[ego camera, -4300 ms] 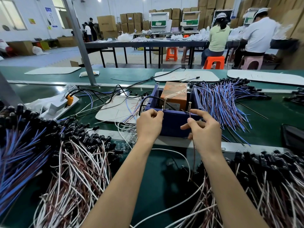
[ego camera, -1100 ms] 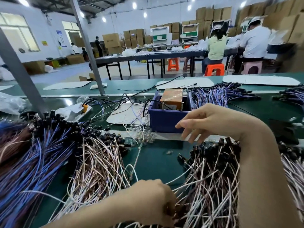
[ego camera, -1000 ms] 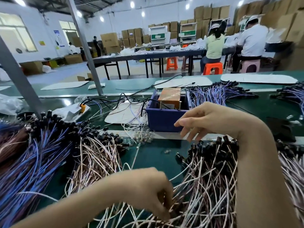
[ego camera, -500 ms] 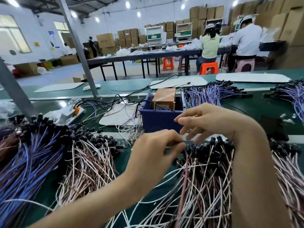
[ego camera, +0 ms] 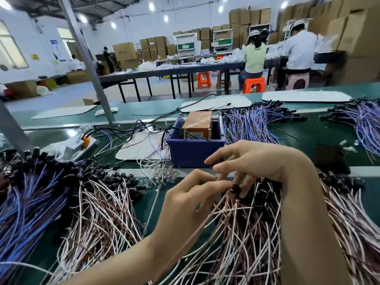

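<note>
Two hands are meeting over the near right heap of pink-and-white wires (ego camera: 257,233) in the head view, low on the green bench (ego camera: 141,210). The left hand (ego camera: 189,204) is curling thumb and forefinger around a single wire (ego camera: 213,211) just below its black cap (ego camera: 235,189), and that wire is running down and left across the heap. The right hand (ego camera: 253,161) is arching above, fingers loosely spread and pointing down at the cap (whether they are gripping it I cannot tell, the tips being blurred). Farther off, the blue bin (ego camera: 195,155) is sitting with an orange box (ego camera: 197,122) inside. For a clean pull, I judge, the pinch should be sitting close to the cap while the right fingers are pressing neighbouring strands down, drawing the wire out along its length without snagging.
</note>
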Action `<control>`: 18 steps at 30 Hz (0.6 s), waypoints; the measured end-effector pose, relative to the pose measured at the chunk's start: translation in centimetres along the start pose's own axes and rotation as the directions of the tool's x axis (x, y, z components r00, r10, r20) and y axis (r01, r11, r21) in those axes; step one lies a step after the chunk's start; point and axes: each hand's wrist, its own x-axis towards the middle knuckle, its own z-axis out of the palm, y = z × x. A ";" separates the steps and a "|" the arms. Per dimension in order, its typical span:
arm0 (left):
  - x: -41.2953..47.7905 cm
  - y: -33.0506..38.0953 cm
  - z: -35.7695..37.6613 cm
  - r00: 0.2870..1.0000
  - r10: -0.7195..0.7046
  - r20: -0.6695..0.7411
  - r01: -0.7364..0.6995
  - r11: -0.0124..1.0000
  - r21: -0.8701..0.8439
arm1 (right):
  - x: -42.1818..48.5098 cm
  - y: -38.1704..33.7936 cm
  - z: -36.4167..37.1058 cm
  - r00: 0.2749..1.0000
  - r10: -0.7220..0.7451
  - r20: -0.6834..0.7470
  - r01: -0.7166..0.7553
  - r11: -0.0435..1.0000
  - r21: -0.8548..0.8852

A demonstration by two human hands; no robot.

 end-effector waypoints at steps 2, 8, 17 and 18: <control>-0.2 -0.4 -0.2 0.999 0.000 0.050 -0.001 1.000 0.003 | 0.0 0.1 0.0 0.999 -0.040 -0.001 0.040 0.999 0.002; -0.8 -0.8 -0.3 0.986 -0.075 0.149 0.085 0.995 -0.058 | -0.2 0.2 -0.4 0.984 -0.145 -0.102 0.140 0.989 -0.057; -0.5 0.1 -0.4 0.837 -0.473 0.276 0.540 0.797 -0.269 | -0.1 0.1 -0.4 0.980 -0.141 -0.139 0.131 0.988 -0.081; -0.4 0.1 -0.5 0.813 -0.500 0.298 0.574 0.773 -0.270 | -0.2 0.2 -0.5 0.984 -0.119 -0.136 0.107 0.990 -0.089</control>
